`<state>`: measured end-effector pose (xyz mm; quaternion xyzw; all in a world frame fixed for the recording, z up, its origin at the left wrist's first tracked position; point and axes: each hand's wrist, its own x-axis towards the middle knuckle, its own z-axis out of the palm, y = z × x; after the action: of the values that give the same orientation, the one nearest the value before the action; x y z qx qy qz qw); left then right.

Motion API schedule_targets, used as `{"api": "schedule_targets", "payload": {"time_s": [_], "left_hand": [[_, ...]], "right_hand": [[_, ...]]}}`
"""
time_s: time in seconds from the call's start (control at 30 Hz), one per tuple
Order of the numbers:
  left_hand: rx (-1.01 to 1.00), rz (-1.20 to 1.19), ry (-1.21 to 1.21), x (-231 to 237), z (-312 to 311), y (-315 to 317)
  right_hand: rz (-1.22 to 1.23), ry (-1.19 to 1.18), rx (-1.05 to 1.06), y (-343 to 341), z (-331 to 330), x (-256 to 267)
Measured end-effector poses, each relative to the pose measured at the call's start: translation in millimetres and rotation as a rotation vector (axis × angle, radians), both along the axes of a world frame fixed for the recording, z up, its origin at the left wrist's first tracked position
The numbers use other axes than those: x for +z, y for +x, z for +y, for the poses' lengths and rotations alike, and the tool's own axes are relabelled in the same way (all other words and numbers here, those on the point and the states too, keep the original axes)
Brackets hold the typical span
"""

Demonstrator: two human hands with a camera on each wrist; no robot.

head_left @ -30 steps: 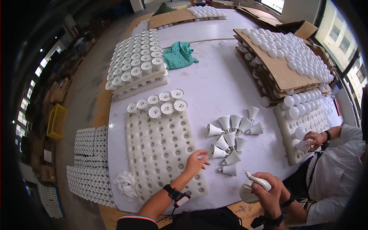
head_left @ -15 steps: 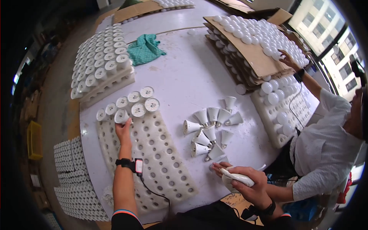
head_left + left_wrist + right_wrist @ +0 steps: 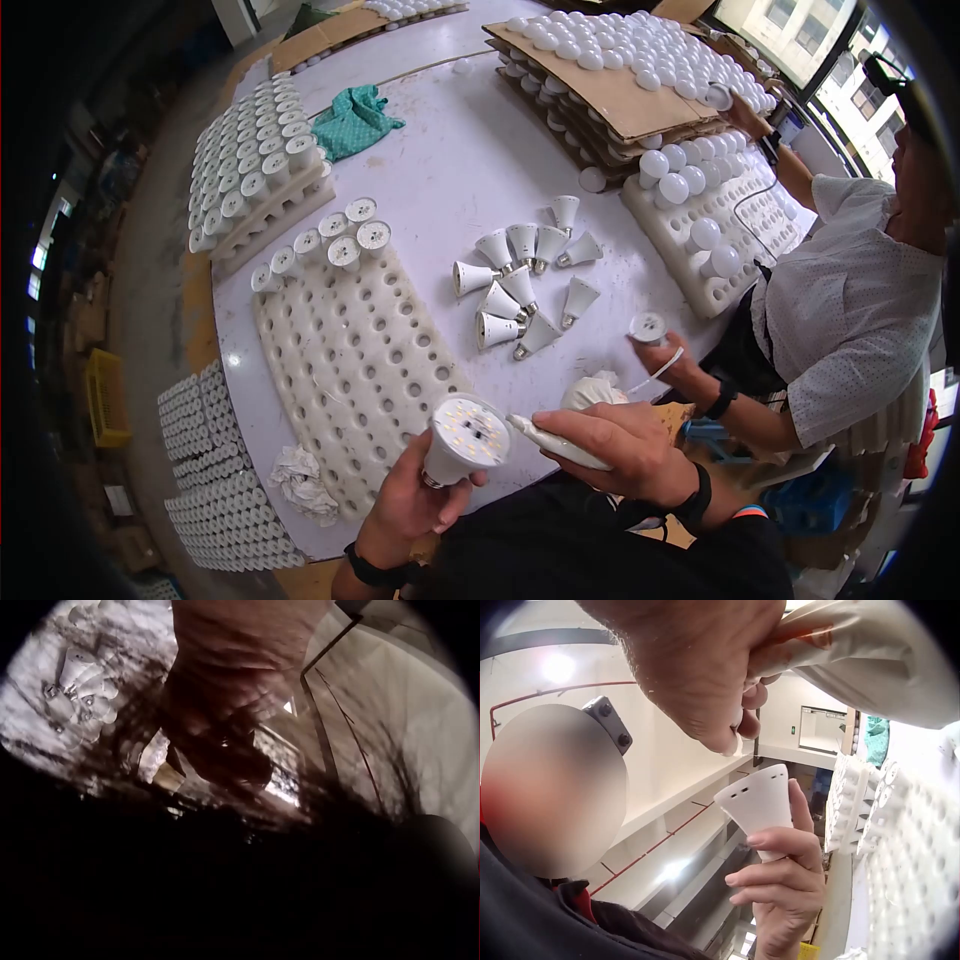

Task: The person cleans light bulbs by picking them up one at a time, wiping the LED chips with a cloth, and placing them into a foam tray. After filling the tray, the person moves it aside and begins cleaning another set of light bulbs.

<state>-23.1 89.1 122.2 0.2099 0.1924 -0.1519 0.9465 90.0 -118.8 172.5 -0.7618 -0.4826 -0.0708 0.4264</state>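
Note:
My left hand (image 3: 415, 505) holds a white lamp housing (image 3: 467, 432) by its narrow base, with the round LED board facing up. My right hand (image 3: 625, 455) grips a white cloth-like bundle (image 3: 560, 443) just right of the housing. In the right wrist view the left hand (image 3: 784, 885) pinches the cone-shaped housing (image 3: 761, 802), while the right hand (image 3: 697, 667) curls round the pale bundle (image 3: 870, 660) above it. The left wrist view is dark and blurred; the left hand (image 3: 240, 682) shows there, its fingertips hidden.
A foam tray (image 3: 350, 340) carries several housings at its far end. Loose housings (image 3: 518, 288) lie mid-table. A teal cloth (image 3: 355, 122) is by a filled tray at the left. At the right, another person (image 3: 850, 300) holds a lamp piece beside stacked bulb covers (image 3: 600, 90).
My left hand has taken a housing from the foam tray's far rows and brought it back near my body. My right hand still grips the bundle. The other person's near hand now holds a lamp piece.

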Motion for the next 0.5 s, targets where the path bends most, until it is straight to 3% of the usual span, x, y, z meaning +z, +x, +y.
{"api": "schedule_targets", "payload": {"time_s": [0.03, 0.5], "left_hand": [[-0.131, -0.026, -0.059, 4.4, -4.6, -3.4], [-0.174, 0.041, 0.079, 19.0, -23.8, -23.2]], "right_hand": [[-0.04, 0.007, 0.015, -3.1, -1.7, -1.8], [-0.102, -0.083, 0.09, -25.8, -13.2, 6.2]]}}
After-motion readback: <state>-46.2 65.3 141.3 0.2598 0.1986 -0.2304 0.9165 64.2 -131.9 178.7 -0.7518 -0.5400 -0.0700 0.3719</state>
